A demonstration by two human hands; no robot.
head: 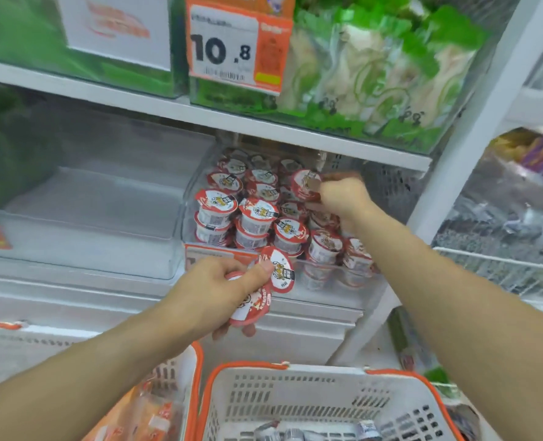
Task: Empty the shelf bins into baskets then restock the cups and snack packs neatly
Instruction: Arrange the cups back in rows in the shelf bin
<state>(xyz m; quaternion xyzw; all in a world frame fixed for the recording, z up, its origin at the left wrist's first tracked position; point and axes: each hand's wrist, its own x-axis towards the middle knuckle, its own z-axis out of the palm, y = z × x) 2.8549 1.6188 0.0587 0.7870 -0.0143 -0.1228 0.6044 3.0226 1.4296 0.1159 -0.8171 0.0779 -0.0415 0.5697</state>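
Small cups with red-and-white lids (257,218) stand stacked in a clear shelf bin (327,294) on the middle shelf. My right hand (343,195) reaches into the bin's back right and pinches one cup (305,183) by its lid. In front of the bin's lower left edge, my left hand (222,288) grips two or three cups (273,275), their lids tilted toward me. A white basket with an orange rim (295,396) sits below, with a few cups lying in its bottom.
A clear bin (89,211) to the left of the cups looks empty. Green snack packs (375,74) fill the bin on the shelf above, beside a 10.8 price tag (232,52). A second basket (168,402) at lower left holds orange packs. A white upright (473,138) borders the right.
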